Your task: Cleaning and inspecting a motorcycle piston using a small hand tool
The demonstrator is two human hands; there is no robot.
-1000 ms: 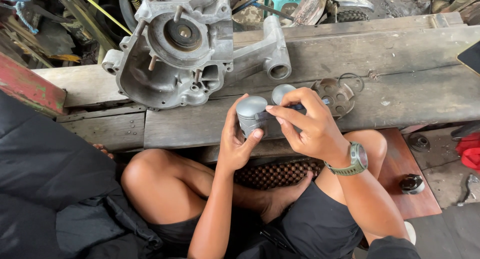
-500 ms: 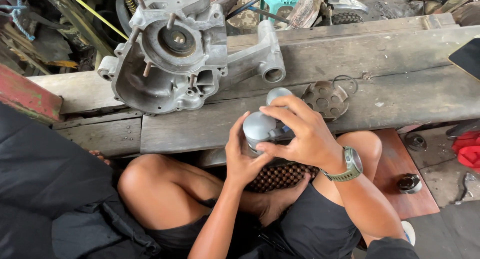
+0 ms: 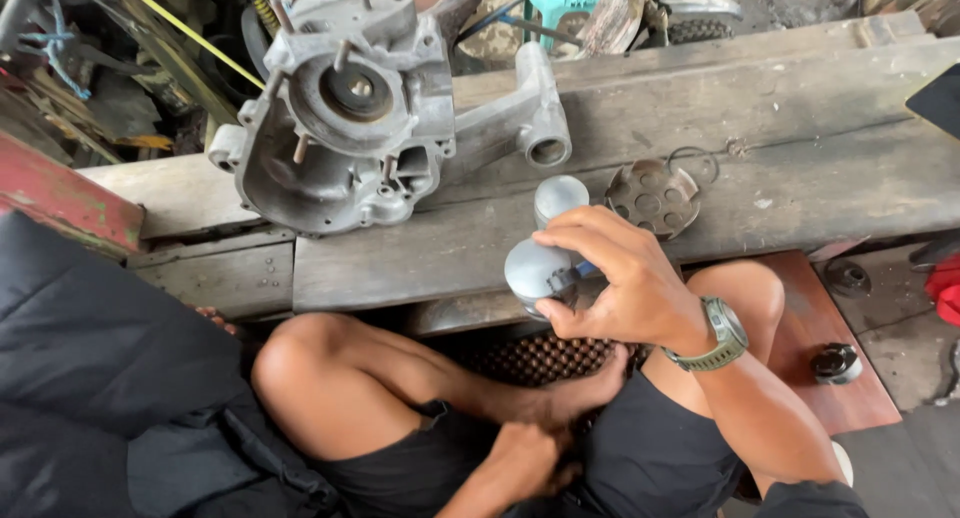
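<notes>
My right hand (image 3: 625,288), with a green watch on its wrist, grips a grey metal piston (image 3: 535,268) just over the front edge of the wooden bench (image 3: 800,148). A second grey piston (image 3: 560,196) stands on the bench right behind it. My left hand (image 3: 528,458) lies low in my lap with the fingers curled and nothing in it. A large aluminium engine crankcase (image 3: 350,108) sits on the bench to the upper left of the pistons.
A round perforated metal plate (image 3: 655,198) and a thin wire ring (image 3: 695,163) lie on the bench right of the pistons. A small black and silver part (image 3: 835,363) rests on a reddish board (image 3: 850,398) by my right knee. Black cloth (image 3: 90,368) covers the left.
My left hand has let go of the piston and dropped to my lap. My right hand now holds the piston alone, slightly lower and nearer to me.
</notes>
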